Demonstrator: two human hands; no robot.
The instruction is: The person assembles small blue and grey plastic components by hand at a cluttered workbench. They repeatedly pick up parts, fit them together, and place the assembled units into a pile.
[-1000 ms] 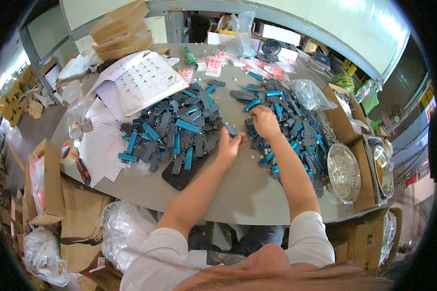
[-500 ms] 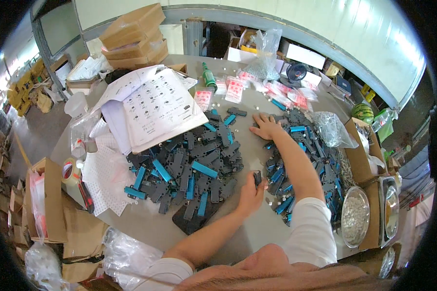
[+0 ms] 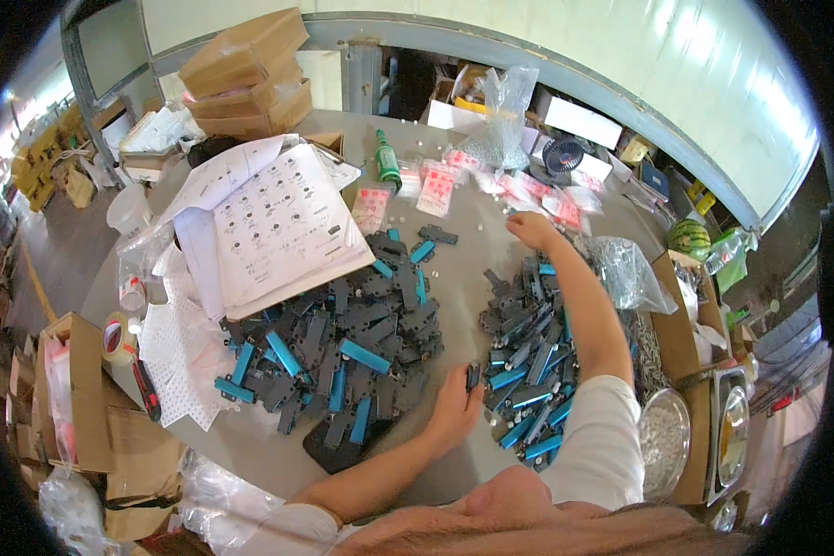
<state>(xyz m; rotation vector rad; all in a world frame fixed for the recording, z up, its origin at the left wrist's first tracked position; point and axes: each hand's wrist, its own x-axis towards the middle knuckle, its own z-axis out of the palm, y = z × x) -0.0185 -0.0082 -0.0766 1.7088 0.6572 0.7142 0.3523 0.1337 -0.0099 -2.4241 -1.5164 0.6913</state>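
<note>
Two heaps of dark grey and blue plastic parts lie on a grey table (image 3: 454,278): a left heap (image 3: 343,343) and a right heap (image 3: 528,343). My left hand (image 3: 454,403) rests between the heaps and grips one small dark part (image 3: 473,375) upright between its fingers. My right hand (image 3: 533,229) is stretched far across the table beyond the right heap, fingers curled down among small white bits near several small clear bags with red print (image 3: 435,190). Whether it holds anything, I cannot see.
An open booklet of printed sheets (image 3: 269,222) lies left of the heaps, with stacked cardboard boxes (image 3: 246,69) behind it. A green bottle (image 3: 386,159), a small black fan (image 3: 561,157), a clear bag of small parts (image 3: 621,269) and a metal bowl (image 3: 663,435) stand around.
My right hand has reached farther away, from the top of the right heap to the small bags. My left hand stays between the heaps. The view has tilted toward the table's far side.
</note>
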